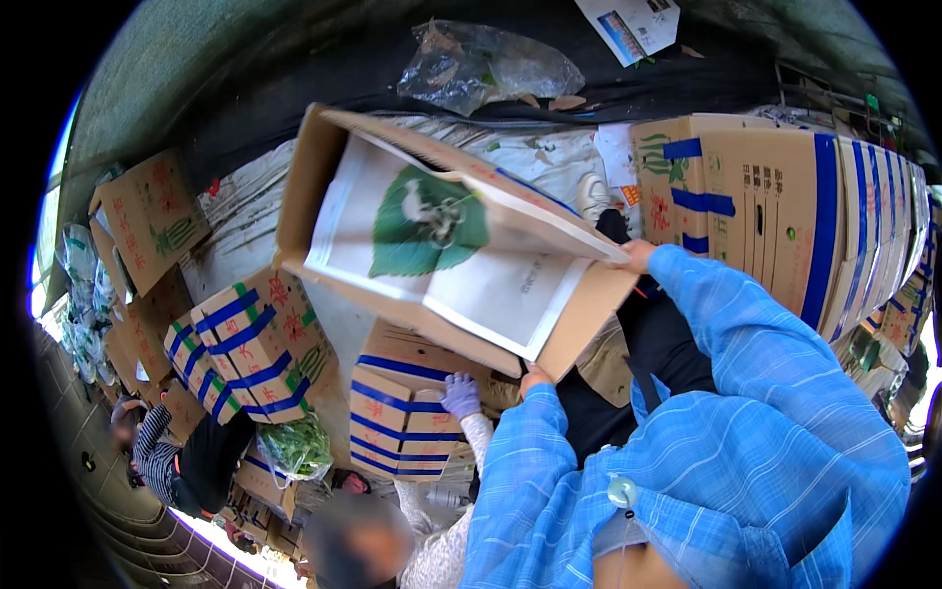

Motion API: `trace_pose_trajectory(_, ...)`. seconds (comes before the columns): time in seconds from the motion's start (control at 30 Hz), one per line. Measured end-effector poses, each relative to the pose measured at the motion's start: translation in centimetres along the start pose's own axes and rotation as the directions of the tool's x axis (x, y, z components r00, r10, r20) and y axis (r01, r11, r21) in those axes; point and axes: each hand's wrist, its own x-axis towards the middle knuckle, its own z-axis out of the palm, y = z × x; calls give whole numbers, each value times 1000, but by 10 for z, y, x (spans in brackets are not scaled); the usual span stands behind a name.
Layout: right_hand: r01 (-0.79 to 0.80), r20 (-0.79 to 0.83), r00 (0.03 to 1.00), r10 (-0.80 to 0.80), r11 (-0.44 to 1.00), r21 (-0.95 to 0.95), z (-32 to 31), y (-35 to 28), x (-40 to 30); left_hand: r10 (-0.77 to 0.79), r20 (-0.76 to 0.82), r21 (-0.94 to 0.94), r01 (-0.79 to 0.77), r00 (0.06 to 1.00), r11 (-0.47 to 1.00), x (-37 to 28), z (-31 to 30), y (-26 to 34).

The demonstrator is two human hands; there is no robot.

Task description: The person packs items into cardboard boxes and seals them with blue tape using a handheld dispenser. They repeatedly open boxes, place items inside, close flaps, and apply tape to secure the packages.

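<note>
An open cardboard box (pixel 316 188) is tilted in front of me, its opening facing me. Inside lies a creased paper sheet (pixel 500 287) printed with a large green leaf; part of it is blurred. My right hand (pixel 639 256) grips the box's upper near corner, where the sheet's edge rises beside it. Lower down, my left hand (pixel 536 377) pinches the edge of the box's near flap. A small dark thing shows by my left fingers, too little to identify.
Taped cardboard boxes (pixel 765 213) stand at right; more taped boxes (pixel 250 353) stand at left. Below my box, a co-worker's gloved hand (pixel 461 395) touches a taped box (pixel 401 423). A clear plastic bag (pixel 489 66) lies beyond. Leafy greens fill another bag (pixel 294 445).
</note>
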Motion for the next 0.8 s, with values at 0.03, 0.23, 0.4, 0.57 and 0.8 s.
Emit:
trace_pose_trajectory(0.03, 39, 2, 999, -38, 998, -46, 10, 10, -5, 3, -20, 25, -3, 1000, 1000, -29, -21, 7)
trace_pose_trajectory(0.23, 28, 8, 999, -31, 963, 267, 43, 55, -32, 187, 49, 251, -193, 981, 949, -90, -30, -45)
trace_pose_trajectory(0.4, -177, 47, 983, 179, 834, 522, 75, 119, -29, 543, 242, 348, -594, 804, 725, -159, -111, 86)
trace_pose_trajectory(0.57, -176, 35, 981, 190, 803, 569, 45, 13, -70, 962, 92, 623, -768, 259, 147, -51, -119, 164)
trace_pose_trajectory(0.8, -36, -80, 988, 133, 700, 713, 65, 38, -111, 903, 185, 628, -754, 388, 195, -11, -105, 186)
